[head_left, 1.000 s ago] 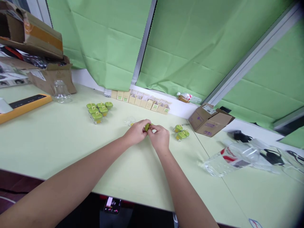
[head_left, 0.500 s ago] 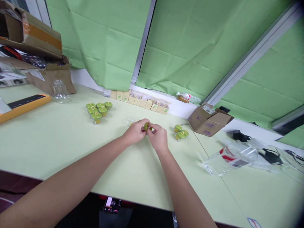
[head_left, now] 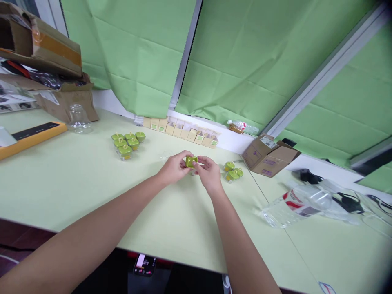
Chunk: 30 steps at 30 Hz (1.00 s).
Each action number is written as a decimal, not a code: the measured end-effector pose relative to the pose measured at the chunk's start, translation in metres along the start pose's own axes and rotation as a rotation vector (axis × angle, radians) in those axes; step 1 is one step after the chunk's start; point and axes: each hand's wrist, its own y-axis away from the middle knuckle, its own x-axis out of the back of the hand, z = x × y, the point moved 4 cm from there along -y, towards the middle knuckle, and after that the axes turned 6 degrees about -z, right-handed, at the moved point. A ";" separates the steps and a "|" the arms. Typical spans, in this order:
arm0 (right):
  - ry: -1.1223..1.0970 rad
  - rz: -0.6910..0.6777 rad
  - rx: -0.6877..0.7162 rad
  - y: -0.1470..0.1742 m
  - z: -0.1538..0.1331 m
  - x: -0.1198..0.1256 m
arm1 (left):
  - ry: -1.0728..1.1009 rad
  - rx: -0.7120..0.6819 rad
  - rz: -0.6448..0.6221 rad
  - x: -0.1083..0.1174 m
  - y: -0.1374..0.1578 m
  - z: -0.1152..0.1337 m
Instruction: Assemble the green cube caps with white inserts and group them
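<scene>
- Turned flatter than half a second ago, the small green rounded-square plastic lid point(head_left: 191, 161) sat above the pale green tabletop point(head_left: 171, 228).
- Left hand point(head_left: 174, 168) and right hand point(head_left: 210, 174) pinched it by their fingertips; the step seemed to be turning it, and the next move called for a steady grip.
- Clear plastic green-topped containers point(head_left: 233, 174) beside the right hand could hinder it; tan cardboard boxes point(head_left: 185, 133) stood beyond.

Between the fingers point(head_left: 184, 154), a lid point(head_left: 191, 161); left, on the table point(head_left: 76, 183), a cluster of containers point(head_left: 125, 150); right, another cluster point(head_left: 233, 174), then a carton point(head_left: 265, 157) and a bottle point(head_left: 294, 206); behind, by the wall point(head_left: 231, 141), a row of boxes point(head_left: 185, 132).
</scene>
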 end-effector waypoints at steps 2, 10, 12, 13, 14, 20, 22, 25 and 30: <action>-0.111 -0.078 -0.024 -0.001 0.001 -0.002 | 0.002 -0.006 -0.017 -0.001 0.001 0.002; -0.270 -0.158 -0.088 0.002 -0.002 0.001 | -0.057 -0.038 -0.065 -0.006 0.003 0.011; -0.275 -0.166 -0.101 0.002 -0.003 0.003 | -0.086 -0.063 -0.075 -0.006 0.004 0.013; -0.275 -0.167 -0.109 0.003 -0.004 0.004 | -0.096 -0.072 -0.082 -0.007 0.004 0.014; -0.274 -0.171 -0.116 0.003 -0.004 0.004 | -0.098 -0.074 -0.089 -0.007 0.004 0.015; -0.279 -0.160 -0.164 0.003 -0.001 0.005 | -0.005 -0.025 -0.115 -0.010 0.006 0.012; -0.298 -0.159 -0.179 0.003 -0.001 0.004 | 0.024 -0.033 -0.113 -0.011 0.005 0.012; -0.377 -0.186 -0.197 0.003 0.000 0.003 | 0.055 -0.024 -0.075 -0.010 0.003 0.010; -0.489 -0.248 -0.204 0.003 -0.001 0.005 | 0.243 0.062 -0.010 -0.006 -0.002 0.002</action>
